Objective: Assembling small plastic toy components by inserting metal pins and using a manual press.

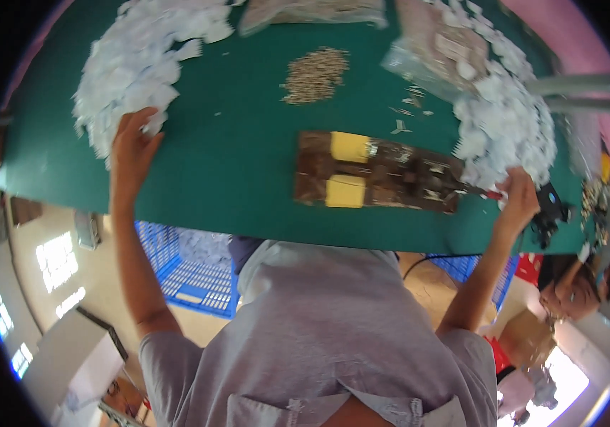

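My left hand [132,153] is at the near edge of a heap of white, thin, tooth-edged pieces [130,71]. Its thumb and forefinger are apart, with white showing between them. At the right, my right hand [520,199] closes around the end of a red-tipped handle [491,194], though the fingers partly hide the grip. This handle sticks out from a brown, tape-covered board [390,192] with dark metal parts and two yellow patches [346,191]. A second heap of white pieces [508,121] lies just beyond my right hand.
On the green table [233,171] lies a pile of small tan pieces [315,75]. Clear plastic bags [436,53] and a few loose bits [401,127] are farther back. Black equipment [550,210] sits right of my right hand. Below are blue crates [198,274]; a person [572,295] is at right.
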A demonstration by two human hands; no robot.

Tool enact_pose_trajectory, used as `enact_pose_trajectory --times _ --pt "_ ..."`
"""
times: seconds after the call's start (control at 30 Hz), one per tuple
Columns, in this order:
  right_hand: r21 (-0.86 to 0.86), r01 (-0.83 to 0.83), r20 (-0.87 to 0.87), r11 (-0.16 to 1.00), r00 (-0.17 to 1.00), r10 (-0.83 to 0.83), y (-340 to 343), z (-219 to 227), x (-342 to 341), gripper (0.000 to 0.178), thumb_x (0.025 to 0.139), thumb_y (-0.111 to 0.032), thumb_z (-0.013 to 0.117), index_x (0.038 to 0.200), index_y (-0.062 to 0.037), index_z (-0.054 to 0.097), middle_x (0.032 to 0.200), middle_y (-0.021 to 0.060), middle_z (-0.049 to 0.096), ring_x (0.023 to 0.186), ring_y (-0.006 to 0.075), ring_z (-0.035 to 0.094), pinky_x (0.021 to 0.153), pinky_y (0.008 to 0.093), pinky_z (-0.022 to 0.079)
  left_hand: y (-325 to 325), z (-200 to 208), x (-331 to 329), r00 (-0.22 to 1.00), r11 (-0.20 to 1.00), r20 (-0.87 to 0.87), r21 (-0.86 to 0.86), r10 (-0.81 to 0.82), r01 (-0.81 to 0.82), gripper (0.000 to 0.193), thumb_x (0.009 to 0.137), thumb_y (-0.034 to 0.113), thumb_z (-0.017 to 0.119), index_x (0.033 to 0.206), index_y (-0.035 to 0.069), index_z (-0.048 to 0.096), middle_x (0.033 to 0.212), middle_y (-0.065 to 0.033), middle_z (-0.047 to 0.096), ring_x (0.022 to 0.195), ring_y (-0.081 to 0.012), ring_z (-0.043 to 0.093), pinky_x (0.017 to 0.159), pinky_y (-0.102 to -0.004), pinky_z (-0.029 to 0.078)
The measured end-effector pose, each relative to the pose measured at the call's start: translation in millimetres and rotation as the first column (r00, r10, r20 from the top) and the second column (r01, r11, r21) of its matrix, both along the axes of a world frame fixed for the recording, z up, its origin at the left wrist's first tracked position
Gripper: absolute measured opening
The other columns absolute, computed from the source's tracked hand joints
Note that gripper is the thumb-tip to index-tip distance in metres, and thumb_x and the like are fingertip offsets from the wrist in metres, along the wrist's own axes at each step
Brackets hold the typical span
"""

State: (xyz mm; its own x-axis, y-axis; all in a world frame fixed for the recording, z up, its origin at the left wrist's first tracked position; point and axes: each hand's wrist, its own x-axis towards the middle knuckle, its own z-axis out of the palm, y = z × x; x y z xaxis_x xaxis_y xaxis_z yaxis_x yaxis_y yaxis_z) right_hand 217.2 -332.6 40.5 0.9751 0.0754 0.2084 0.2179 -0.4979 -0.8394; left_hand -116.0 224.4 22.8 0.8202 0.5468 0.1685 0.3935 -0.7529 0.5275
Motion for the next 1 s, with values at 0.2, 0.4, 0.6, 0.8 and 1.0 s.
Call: enact_pose_trajectory --times 0.2,0.4,0.6,0.8,1.0 --pt "-0.328 -0.451 0.031 0.83 0.873 0.487 89.6 29.7 0.7 0.013 0.098 -0.008 0.069 0.109 -0.0026 0.073 0.095 0.0069 0.075 0.077 0.0138 0.067 0.073 0.0277 0.055 10.3 -3.2 -4.2 0.998 0.97 0.059 -0.243 0.009 0.006 0.023 0.088 -0.004 0.076 0.11 0.002 0.073 0.104 -0.0028 0.058 0.079 -0.0104 0.058 0.071 -0.023 0.049" --pt "-0.419 -0.622 -0.033 0.662 0.739 0.673 120.7 -2.1 49.6 0.014 0.091 -0.007 0.075 0.105 -0.0061 0.073 0.091 0.0069 0.072 0.08 0.0206 0.071 0.073 0.0319 0.056 -113.1 49.1 27.3 0.974 0.663 0.206 -0.743 0.092 0.095 0.017 0.094 -0.008 0.069 0.11 -0.006 0.072 0.101 -0.0106 0.075 0.082 -0.0146 0.075 0.072 -0.0251 0.06" --pt "-0.471 -0.443 0.14 0.763 0.816 0.56 141.3 8.1 85.9 0.012 0.094 -0.026 0.071 0.095 -0.0145 0.076 0.084 0.0068 0.076 0.075 0.0236 0.072 0.071 0.0352 0.057 -239.3 37.6 70.3 0.943 0.526 0.274 -0.783 -0.186 0.332 0.013 0.098 -0.006 0.064 0.11 -0.003 0.07 0.1 -0.0139 0.076 0.084 -0.0207 0.079 0.064 -0.0279 0.063" --pt "-0.716 -0.358 0.206 0.599 0.712 0.671 128.6 1.3 163.0 0.027 0.086 -0.016 0.072 0.113 -0.0159 0.072 0.108 0.0085 0.074 0.106 0.0319 0.069 0.088 0.0423 0.057 -241.7 -13.4 92.8 0.828 0.869 0.315 -0.016 -0.464 0.494 0.023 0.084 0.002 0.072 0.107 0.005 0.072 0.107 -0.0078 0.075 0.073 -0.0199 0.072 0.056 -0.0317 0.056" --pt "-0.83 -0.22 0.239 0.513 0.69 0.683 128.9 -12.3 152.2 0.024 0.087 -0.011 0.07 0.111 -0.0102 0.071 0.109 0.0112 0.073 0.108 0.0354 0.067 0.091 0.0461 0.057 -246.5 -5.9 90.0 0.866 0.87 0.236 0.348 -0.441 0.349 0.036 0.075 0.009 0.073 0.11 0.013 0.077 0.113 -0.0013 0.066 0.089 -0.0187 0.062 0.075 -0.0359 0.052"
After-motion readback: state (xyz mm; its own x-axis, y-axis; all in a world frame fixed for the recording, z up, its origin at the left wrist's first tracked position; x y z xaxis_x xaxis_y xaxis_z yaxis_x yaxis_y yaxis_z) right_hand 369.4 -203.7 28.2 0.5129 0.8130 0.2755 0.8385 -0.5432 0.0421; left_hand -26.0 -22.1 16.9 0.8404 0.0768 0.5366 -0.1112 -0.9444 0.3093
